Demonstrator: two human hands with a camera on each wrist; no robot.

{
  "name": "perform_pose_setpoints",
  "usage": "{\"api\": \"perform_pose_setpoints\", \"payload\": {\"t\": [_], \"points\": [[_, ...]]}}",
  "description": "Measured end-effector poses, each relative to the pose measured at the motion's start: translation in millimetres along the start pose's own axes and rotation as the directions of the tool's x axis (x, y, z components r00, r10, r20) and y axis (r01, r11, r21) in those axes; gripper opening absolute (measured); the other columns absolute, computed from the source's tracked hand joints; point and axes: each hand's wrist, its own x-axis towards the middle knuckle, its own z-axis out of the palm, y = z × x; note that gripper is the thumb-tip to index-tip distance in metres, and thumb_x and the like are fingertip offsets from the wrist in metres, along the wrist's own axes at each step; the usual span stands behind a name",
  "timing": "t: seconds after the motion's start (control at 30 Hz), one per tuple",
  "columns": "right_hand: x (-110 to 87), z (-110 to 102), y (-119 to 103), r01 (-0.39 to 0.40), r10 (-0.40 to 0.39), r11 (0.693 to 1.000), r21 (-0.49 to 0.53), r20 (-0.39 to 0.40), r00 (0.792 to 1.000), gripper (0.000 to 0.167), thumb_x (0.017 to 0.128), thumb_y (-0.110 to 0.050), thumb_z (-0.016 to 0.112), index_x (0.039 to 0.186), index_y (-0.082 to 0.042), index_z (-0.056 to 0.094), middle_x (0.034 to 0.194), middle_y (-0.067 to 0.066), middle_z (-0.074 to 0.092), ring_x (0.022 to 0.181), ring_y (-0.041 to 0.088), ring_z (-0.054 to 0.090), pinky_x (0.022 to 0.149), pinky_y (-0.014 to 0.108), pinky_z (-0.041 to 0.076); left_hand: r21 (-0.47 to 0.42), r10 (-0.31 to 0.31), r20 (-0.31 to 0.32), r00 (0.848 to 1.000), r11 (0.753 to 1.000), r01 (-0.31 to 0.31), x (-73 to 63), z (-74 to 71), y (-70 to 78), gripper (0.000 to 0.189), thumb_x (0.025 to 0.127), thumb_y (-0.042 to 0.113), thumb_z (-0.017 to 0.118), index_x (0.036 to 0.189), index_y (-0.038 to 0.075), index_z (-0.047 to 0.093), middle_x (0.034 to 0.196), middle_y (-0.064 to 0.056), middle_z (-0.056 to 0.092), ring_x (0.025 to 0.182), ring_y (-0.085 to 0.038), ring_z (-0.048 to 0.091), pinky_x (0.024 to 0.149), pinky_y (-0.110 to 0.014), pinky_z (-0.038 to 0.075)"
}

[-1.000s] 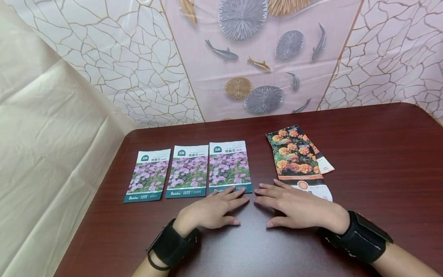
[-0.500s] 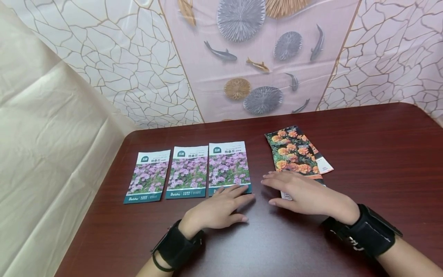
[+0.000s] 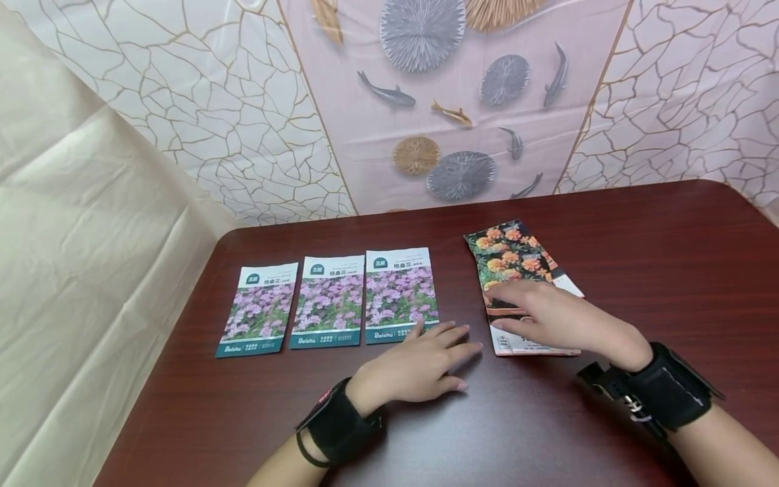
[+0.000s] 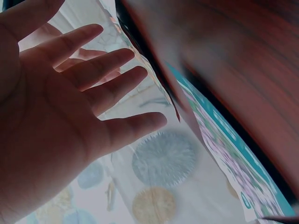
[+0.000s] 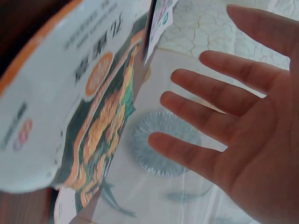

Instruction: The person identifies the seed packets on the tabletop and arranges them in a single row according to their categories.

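Note:
Over the orange-marigold seed packet (image 3: 506,256) hovers my right hand (image 3: 562,318), fingers extended. In the right wrist view a gap separates those fingers from the packet (image 5: 46,116). A second packet (image 3: 569,285) lies under the marigold one, mostly covered. My left hand (image 3: 420,365) is held just above the table, fingers spread and holding nothing, near the lower edge of a pink-flower seed packet (image 3: 402,297). Two matching pink-flower packets, a middle one (image 3: 328,304) and a left one (image 3: 258,314), complete a row of three, lying flat face up.
Everything lies on a dark red-brown table (image 3: 663,270). A patterned cloth (image 3: 462,128) hangs behind its back edge, and a cream cloth (image 3: 91,270) hangs along the left. Each wrist wears a black strap, the left strap (image 3: 341,423) and the right strap (image 3: 663,392).
My right hand has lifted and moved rightward over the marigold packet. My left hand has slid right, away from the right-hand pink-flower packet. The packets look unmoved.

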Motion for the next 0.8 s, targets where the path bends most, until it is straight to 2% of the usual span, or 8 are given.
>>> {"api": "perform_pose_setpoints", "payload": {"t": [0.17,0.33,0.47,0.57,0.7,0.8], "points": [[-3.2,-6,10,-0.044,0.044,0.999,0.008,0.051,0.998,0.038,0.087,-0.018,0.063,0.119,0.002,0.057,0.118,0.016,0.057,0.112,0.035,0.051,0.087,0.049,0.042,0.049,0.019,-0.001,1.0,0.999,-0.019,8.4,1.0,8.6,0.055,0.093,0.041,0.047,0.143,0.023,0.033,0.148,-0.003,0.025,0.136,-0.019,0.017,0.105,-0.052,0.018],[-5.5,-9,19,-0.09,0.085,0.995,0.04,0.102,0.991,0.041,0.089,-0.019,0.06,0.122,0.005,0.053,0.122,0.02,0.053,0.112,0.034,0.05,0.088,0.049,0.041,0.091,0.043,-0.005,0.999,0.995,-0.042,17.2,2.9,18.2,0.055,0.093,0.043,0.045,0.143,0.026,0.031,0.147,0.0,0.027,0.135,-0.015,0.019,0.105,-0.052,0.019],[-5.1,-6,25,-0.074,0.07,0.996,0.04,0.097,0.993,0.042,0.088,-0.017,0.061,0.122,0.005,0.053,0.123,0.02,0.053,0.113,0.035,0.05,0.09,0.05,0.04,0.13,0.082,-0.017,0.996,0.988,-0.079,23.6,3.4,26.3,0.055,0.094,0.043,0.044,0.144,0.026,0.029,0.147,0.002,0.028,0.134,-0.013,0.02,0.106,-0.049,0.019],[-5.7,-4,29,-0.054,0.051,0.998,0.027,0.112,0.992,0.044,0.086,-0.017,0.063,0.123,0.004,0.052,0.125,0.021,0.051,0.113,0.036,0.049,0.089,0.051,0.04,0.165,0.111,-0.049,0.993,0.981,-0.102,27.6,4.0,31.4,0.055,0.094,0.042,0.044,0.144,0.026,0.029,0.146,0.002,0.029,0.134,-0.013,0.021,0.106,-0.047,0.02],[-7.6,-1,33,-0.067,0.064,0.998,0.008,0.177,0.982,0.051,0.086,-0.018,0.064,0.129,0.003,0.048,0.131,0.025,0.044,0.118,0.04,0.043,0.09,0.055,0.037,0.198,0.145,-0.083,0.986,0.972,-0.126,31.0,6.0,35.8,0.055,0.094,0.042,0.043,0.144,0.025,0.029,0.145,0.003,0.031,0.133,-0.013,0.022,0.106,-0.047,0.021],[-8.5,0,36,-0.119,0.117,0.993,-0.003,0.223,0.968,0.055,0.086,-0.019,0.063,0.133,0.001,0.044,0.134,0.027,0.04,0.122,0.042,0.038,0.091,0.063,0.03,0.211,0.152,-0.096,0.984,0.969,-0.129,32.2,7.9,36.8,0.055,0.094,0.043,0.042,0.145,0.026,0.027,0.145,0.003,0.03,0.134,-0.013,0.021,0.106,-0.047,0.021]]}}
